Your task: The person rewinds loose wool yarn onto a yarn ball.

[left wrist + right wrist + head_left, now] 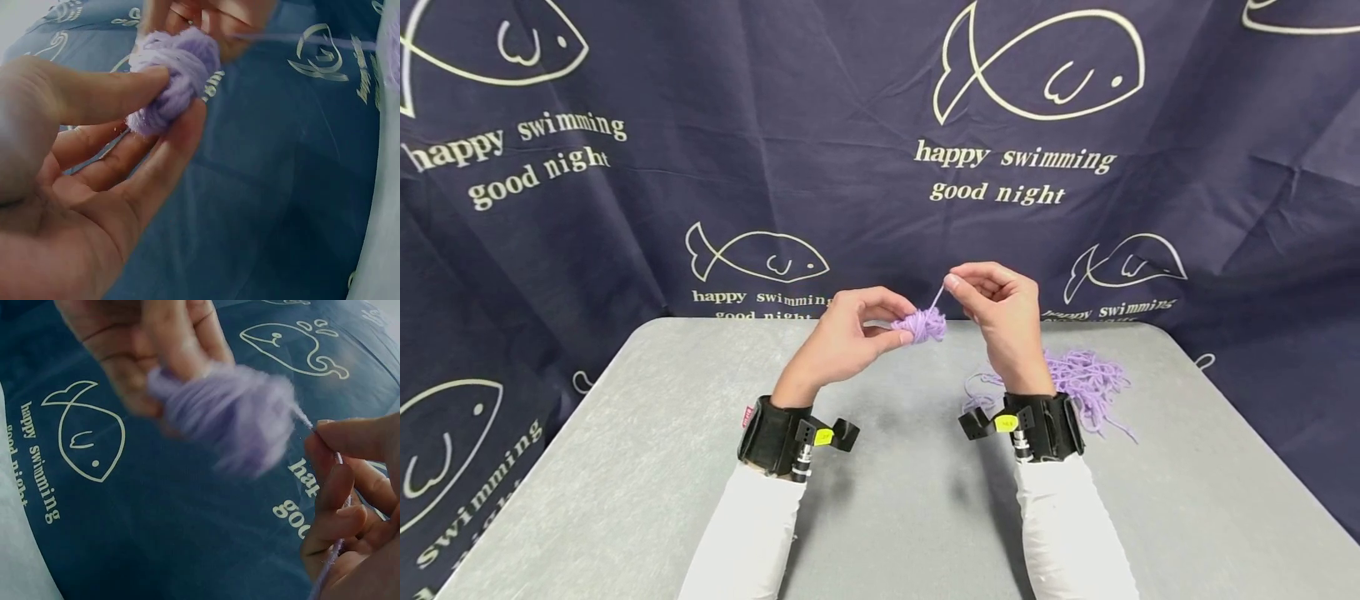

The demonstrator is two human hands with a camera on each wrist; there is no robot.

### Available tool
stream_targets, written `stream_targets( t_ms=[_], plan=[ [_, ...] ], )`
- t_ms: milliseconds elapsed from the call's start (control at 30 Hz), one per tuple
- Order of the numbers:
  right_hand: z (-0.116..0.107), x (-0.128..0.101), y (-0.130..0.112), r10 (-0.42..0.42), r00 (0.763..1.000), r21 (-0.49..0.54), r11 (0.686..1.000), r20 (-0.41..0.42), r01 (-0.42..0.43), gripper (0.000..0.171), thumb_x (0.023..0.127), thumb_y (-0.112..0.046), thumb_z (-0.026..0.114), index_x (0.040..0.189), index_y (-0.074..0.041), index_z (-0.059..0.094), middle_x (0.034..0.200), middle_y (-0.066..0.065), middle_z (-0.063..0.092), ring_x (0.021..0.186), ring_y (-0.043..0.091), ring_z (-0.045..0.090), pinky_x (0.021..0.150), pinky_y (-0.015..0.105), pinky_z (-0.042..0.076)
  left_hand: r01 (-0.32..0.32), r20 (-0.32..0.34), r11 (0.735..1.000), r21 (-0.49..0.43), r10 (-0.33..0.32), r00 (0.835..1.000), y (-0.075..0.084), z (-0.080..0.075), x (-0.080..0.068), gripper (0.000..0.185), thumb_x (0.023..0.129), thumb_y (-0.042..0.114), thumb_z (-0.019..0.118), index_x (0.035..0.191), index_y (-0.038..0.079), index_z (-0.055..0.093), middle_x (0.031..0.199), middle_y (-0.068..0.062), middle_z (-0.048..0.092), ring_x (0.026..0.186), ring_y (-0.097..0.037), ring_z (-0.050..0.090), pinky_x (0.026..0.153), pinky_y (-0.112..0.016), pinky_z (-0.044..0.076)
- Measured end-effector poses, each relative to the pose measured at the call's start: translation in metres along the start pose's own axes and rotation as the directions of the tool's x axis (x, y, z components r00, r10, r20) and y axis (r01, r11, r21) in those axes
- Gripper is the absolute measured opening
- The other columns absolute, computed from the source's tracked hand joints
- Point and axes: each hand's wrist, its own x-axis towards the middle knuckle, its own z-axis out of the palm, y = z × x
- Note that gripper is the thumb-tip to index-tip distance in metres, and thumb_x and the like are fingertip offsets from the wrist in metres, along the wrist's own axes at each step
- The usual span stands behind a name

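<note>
A small ball of purple yarn [925,325] is held up above the table's far part. My left hand [857,333] pinches it between thumb and fingers; the left wrist view shows the thumb pressed on the wound yarn [181,69]. Just right of it and slightly higher, my right hand [1000,308] pinches the yarn strand [937,296] that leads off the ball. In the right wrist view the strand [304,417] runs taut from the ball to the thumb and finger, then down across the palm of the right hand [356,494].
A loose, tangled heap of purple yarn [1086,383] lies on the grey table [895,500], partly behind the right wrist. Dark blue cloth [865,125] with fish drawings hangs behind the table. Both wrists wear black straps [775,437] with small cameras.
</note>
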Motion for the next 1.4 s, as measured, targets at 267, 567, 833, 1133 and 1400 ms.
stream_targets(
  t_ms=[267, 567, 833, 1133, 1400],
  plan=[
    [0.002, 0.002, 0.011, 0.115, 0.990, -0.125, 0.987, 0.085, -0.104, 0.007, 0.088, 0.003, 0.075, 0.091, -0.004, 0.076, 0.074, -0.004, 0.070, 0.064, 0.005, 0.059, 0.058, 0.018, 0.049, -0.054, -0.102, 0.955, -0.293, 0.025, 0.994, 0.007, 0.001, -0.001, 0.027, 0.084, -0.016, 0.071, 0.110, -0.015, 0.064, 0.101, -0.008, 0.070, 0.092, -0.020, 0.069, 0.081, -0.034, 0.060],
    [0.009, -0.001, 0.011, 0.188, 0.914, -0.313, 0.947, 0.359, -0.072, 0.011, 0.088, -0.005, 0.078, 0.096, 0.002, 0.076, 0.082, 0.002, 0.073, 0.067, 0.014, 0.060, 0.059, 0.025, 0.048, -0.162, -0.439, 0.900, -0.404, -0.035, 0.898, 0.011, 0.006, 0.004, 0.026, 0.084, -0.019, 0.068, 0.109, -0.013, 0.065, 0.096, -0.002, 0.070, 0.083, -0.012, 0.066, 0.075, -0.024, 0.058],
    [0.010, -0.007, -0.003, 0.202, 0.868, -0.363, 0.931, 0.454, -0.027, 0.009, 0.087, -0.010, 0.080, 0.094, -0.005, 0.077, 0.077, 0.006, 0.070, 0.063, 0.013, 0.056, 0.057, 0.025, 0.047, -0.122, -0.583, 0.987, -0.104, 0.039, 0.812, 0.002, 0.009, 0.006, 0.024, 0.084, -0.009, 0.075, 0.107, -0.010, 0.068, 0.101, -0.014, 0.070, 0.090, -0.016, 0.068, 0.076, -0.025, 0.059],
    [0.006, -0.008, -0.013, 0.051, 0.932, -0.231, 0.972, 0.360, 0.036, 0.008, 0.087, -0.003, 0.078, 0.094, 0.002, 0.075, 0.074, 0.005, 0.067, 0.060, 0.014, 0.054, 0.054, 0.024, 0.044, 0.031, -0.413, 0.982, 0.186, 0.050, 0.910, -0.003, 0.011, 0.005, 0.021, 0.083, -0.005, 0.077, 0.102, -0.001, 0.071, 0.099, -0.012, 0.073, 0.093, -0.021, 0.072, 0.078, -0.033, 0.060],
    [-0.001, -0.003, -0.012, -0.029, 0.984, -0.098, 0.994, 0.177, 0.047, 0.015, 0.086, -0.001, 0.079, 0.097, 0.008, 0.073, 0.079, 0.004, 0.072, 0.066, 0.008, 0.060, 0.059, 0.020, 0.049, 0.067, -0.074, 0.988, 0.135, -0.058, 0.996, 0.002, 0.007, 0.001, 0.019, 0.084, -0.005, 0.077, 0.102, -0.001, 0.071, 0.098, -0.010, 0.071, 0.091, -0.021, 0.070, 0.081, -0.034, 0.060]
  ],
)
